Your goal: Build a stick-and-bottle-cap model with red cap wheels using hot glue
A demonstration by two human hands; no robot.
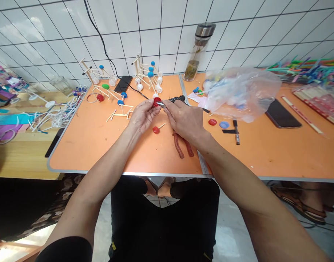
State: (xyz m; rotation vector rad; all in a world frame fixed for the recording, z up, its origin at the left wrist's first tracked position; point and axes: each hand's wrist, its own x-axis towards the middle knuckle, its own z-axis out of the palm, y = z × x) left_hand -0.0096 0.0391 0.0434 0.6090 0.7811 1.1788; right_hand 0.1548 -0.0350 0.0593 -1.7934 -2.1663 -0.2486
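Note:
Between the fingertips of my left hand (143,115) is a red bottle cap (156,102), its hollow side facing up. My right hand (185,118) is closed around a slim tool with a pointed metal tip (160,104). That tip reaches into the cap; the rest of the tool is hidden by my fingers. Below my hands lies a red piece with a short wooden stick (156,130). Red-handled pliers (179,146) rest partly under my right hand. Behind that hand shows a black tool (177,98), mostly covered.
Stick frames with blue and white caps (150,74) stand at the back, near a phone (123,84) and a black cord. A glass tea bottle (196,54) stands by the wall. Right are a plastic bag (243,91), loose caps (224,124), a marker (236,133) and another phone (283,113).

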